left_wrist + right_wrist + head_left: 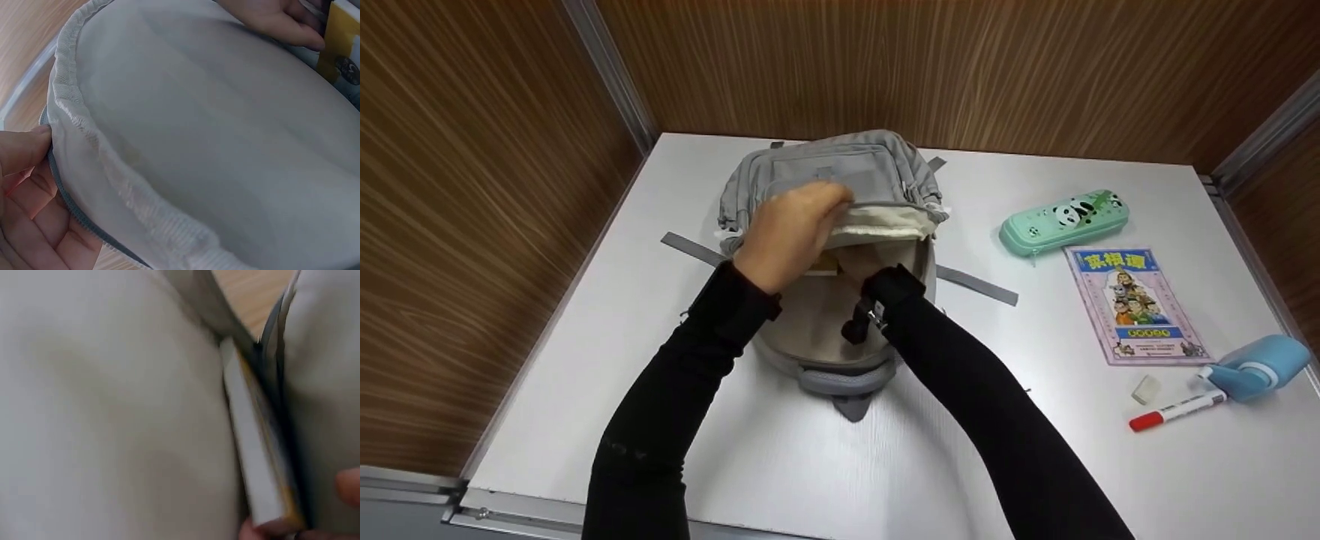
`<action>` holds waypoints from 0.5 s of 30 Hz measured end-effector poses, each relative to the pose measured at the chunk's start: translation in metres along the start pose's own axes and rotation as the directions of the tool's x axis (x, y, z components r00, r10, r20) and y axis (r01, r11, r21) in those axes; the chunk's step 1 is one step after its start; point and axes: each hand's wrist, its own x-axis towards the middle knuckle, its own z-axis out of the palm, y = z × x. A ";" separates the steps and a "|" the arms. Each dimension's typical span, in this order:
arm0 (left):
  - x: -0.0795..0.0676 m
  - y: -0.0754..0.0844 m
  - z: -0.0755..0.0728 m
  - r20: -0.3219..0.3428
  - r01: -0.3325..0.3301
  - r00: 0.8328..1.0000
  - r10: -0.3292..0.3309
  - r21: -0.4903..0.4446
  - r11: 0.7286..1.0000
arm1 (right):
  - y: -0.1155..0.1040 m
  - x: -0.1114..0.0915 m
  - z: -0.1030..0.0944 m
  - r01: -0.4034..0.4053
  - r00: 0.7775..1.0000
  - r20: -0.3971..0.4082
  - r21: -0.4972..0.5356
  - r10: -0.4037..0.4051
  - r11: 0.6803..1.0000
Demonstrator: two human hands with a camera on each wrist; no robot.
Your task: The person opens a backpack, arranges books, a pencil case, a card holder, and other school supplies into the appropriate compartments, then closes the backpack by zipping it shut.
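A grey backpack (840,169) lies unzipped on the white table, its pale lining (214,135) showing. My left hand (795,232) pinches the zipped edge of the raised flap; in the left wrist view its thumb (25,149) presses on the dark zip (84,216). Inside the bag, my right hand (861,262) is partly hidden by the flap. A thick book with a yellow cover (340,48) stands in the bag's depth. In the right wrist view its white page edge (253,455) shows, and right fingertips (250,531) hold its near end.
Right of the bag lie a green panda pencil case (1065,223), a pink illustrated booklet (1140,307), a blue bottle (1260,367), an eraser (1146,390) and a red-capped marker (1177,410). Grey straps (979,285) stick out beside the bag. Wood-grain panels (922,75) enclose the table.
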 end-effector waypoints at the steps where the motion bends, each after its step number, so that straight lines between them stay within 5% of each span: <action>1: 0.000 0.000 0.000 0.005 0.005 1.000 -0.005 0.001 1.000 | -0.023 -0.015 -0.001 -0.054 0.999 0.001 0.043 0.054 0.998; 7: -0.001 0.001 0.000 0.011 0.012 1.000 -0.012 0.015 1.000 | -0.070 -0.055 -0.014 -0.187 0.982 0.048 0.091 0.183 0.978; 15: -0.004 0.003 0.001 -0.001 0.008 1.000 -0.008 0.035 0.999 | -0.053 -0.084 -0.049 -0.184 0.972 0.157 0.024 0.178 0.983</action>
